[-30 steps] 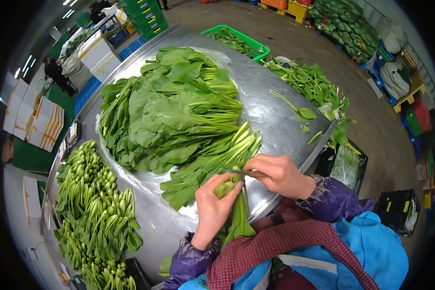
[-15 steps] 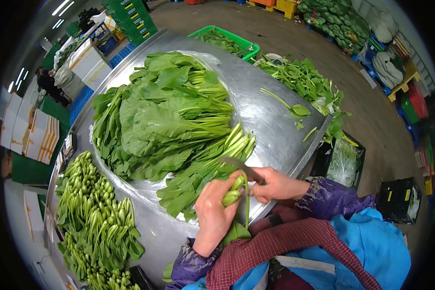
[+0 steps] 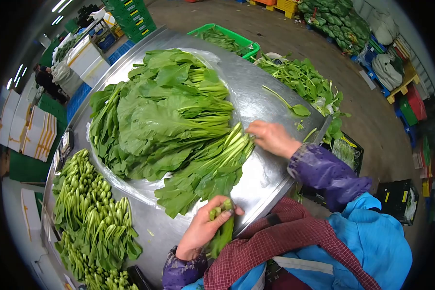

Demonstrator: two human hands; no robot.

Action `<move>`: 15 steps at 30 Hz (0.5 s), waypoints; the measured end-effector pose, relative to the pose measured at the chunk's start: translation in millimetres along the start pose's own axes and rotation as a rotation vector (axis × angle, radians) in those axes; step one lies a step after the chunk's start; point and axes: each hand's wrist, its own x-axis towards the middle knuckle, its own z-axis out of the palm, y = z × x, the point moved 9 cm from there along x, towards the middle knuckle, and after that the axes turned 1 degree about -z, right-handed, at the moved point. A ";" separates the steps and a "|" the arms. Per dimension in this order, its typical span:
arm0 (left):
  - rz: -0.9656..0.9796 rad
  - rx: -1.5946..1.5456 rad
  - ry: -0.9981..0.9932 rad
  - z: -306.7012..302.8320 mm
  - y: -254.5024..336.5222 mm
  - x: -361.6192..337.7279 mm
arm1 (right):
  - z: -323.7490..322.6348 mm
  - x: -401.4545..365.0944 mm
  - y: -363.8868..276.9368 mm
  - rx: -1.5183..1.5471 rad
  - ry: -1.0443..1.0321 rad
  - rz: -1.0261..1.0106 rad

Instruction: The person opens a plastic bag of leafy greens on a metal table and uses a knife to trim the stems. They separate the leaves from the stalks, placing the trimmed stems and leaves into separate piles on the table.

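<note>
My left hand [image 3: 205,227] is wrapped around a small bunch of leafy greens [image 3: 222,237], with the pale stem ends poking up between thumb and fingers and the leaves hanging down. Farther forward, my right hand [image 3: 273,137] has its fingers curled together at the stem tips of the large heap of leafy greens [image 3: 164,116]. What those fingers hold is hidden, and the curved knife seen earlier does not show. The heap lies on a clear plastic sheet [image 3: 130,187] on the metal table [image 3: 270,179], leaves to the left and stems to the right.
Trimmed greens [image 3: 94,212] are piled at the table's left. A loose leaf [image 3: 300,110] lies near the right edge, beyond which stands a mound of leaves [image 3: 304,79]. A green crate [image 3: 251,53] sits behind the table; a black crate [image 3: 355,164] stands right.
My right hand has moved forward from beside my left hand to the heap's stems, and the knife has gone from view. My left hand has come lower, still gripping greens.
</note>
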 end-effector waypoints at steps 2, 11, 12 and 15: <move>-0.051 -0.229 -0.027 6.5 -9.6 -2.5 | 28.6 -1.5 3.2 -0.044 -0.094 0.053; 0.083 0.252 0.428 -5.3 34.3 -25.5 | -47.0 -16.8 -36.6 0.828 0.075 0.391; 0.086 0.252 0.429 -1.4 34.7 -20.7 | -53.8 -18.7 -41.8 0.818 0.129 0.354; 0.587 0.806 0.633 18.0 83.3 -30.3 | -46.1 -28.3 -57.4 0.902 0.090 0.389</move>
